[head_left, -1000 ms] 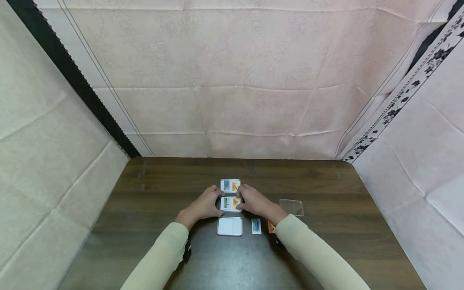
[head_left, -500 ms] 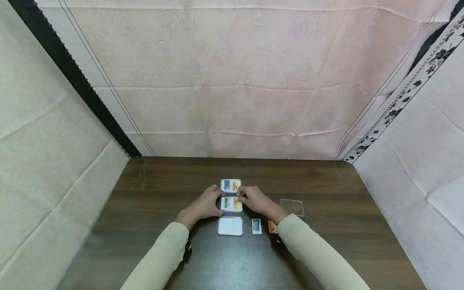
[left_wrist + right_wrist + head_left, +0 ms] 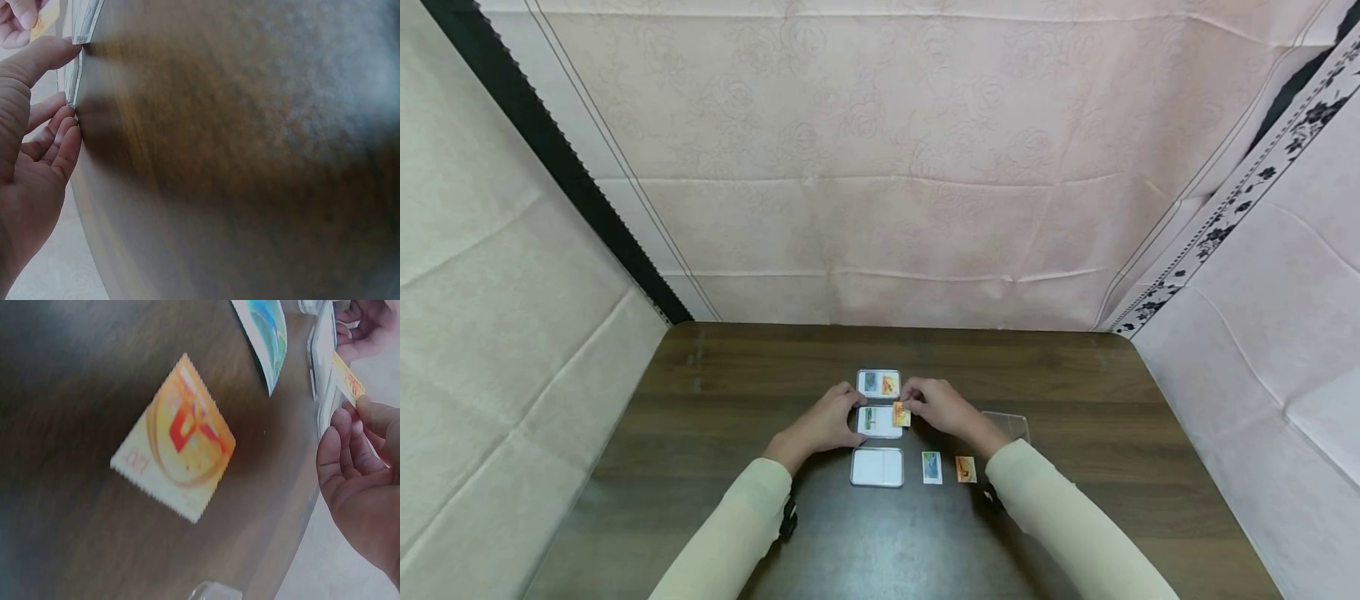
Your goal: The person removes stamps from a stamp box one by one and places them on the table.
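In the head view, my right hand (image 3: 942,407) pinches an orange-yellow postage stamp (image 3: 901,415) between thumb and finger. That stamp overlaps the right side of the middle case (image 3: 880,422), a flat clear-edged case with a white inside and a green stamp (image 3: 869,419) at its left. My left hand (image 3: 831,421) holds this case from the left, thumb at the near edge and fingertips at the far one. The right wrist view shows the pinched stamp (image 3: 348,380) tilted, close to the case's edge. Only the curled fingers of the right hand are plain there.
Behind stands a similar case (image 3: 878,372) with a blue and an orange stamp in it. A white-bottomed case (image 3: 876,468) lies in front. To its right lie a blue stamp (image 3: 932,467) and an orange stamp (image 3: 966,469). A clear lid (image 3: 1017,425) sits partly behind the right wrist.
My right hand has moved right, drawing the orange-yellow stamp from its place over the middle case to that case's right edge. The left hand stays where it was.
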Motion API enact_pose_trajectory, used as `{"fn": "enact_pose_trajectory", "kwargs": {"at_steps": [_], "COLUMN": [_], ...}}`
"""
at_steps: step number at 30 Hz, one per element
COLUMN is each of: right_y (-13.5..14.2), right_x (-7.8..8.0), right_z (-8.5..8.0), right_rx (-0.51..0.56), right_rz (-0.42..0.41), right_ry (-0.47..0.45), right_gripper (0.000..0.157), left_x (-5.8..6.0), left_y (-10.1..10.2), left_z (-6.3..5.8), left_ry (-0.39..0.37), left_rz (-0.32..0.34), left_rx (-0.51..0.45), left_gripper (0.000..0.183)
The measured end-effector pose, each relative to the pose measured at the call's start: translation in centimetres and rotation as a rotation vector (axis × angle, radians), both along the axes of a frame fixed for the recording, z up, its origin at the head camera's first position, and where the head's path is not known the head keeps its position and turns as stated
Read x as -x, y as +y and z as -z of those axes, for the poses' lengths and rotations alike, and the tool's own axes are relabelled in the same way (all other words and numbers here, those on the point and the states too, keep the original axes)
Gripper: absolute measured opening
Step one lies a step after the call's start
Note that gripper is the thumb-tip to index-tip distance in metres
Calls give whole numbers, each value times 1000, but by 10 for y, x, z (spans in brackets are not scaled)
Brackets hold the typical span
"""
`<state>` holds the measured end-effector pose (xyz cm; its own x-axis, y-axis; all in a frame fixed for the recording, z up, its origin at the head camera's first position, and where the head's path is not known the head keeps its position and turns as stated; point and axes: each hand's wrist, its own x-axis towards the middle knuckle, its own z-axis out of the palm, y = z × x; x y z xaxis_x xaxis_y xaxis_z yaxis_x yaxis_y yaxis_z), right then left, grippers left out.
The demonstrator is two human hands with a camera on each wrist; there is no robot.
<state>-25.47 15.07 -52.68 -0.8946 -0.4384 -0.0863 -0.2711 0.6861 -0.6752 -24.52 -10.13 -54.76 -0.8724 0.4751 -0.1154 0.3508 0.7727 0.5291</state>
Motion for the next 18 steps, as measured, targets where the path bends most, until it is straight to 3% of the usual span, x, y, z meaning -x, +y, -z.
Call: {"fn": "enact_pose_trajectory", "kwargs": {"at_steps": [18], "right_y": [44], "right_x": [-4], "right_z": [-8], "right_rx": [14], "right_rz": [64], "right_ry": [-73], "right_gripper": [5], "left_x": [-2], "left_y": [-2], "left_z": [1], "left_ry": [40], "left_rz": [26], "left_rx": [-8], "left_gripper": [63]}}
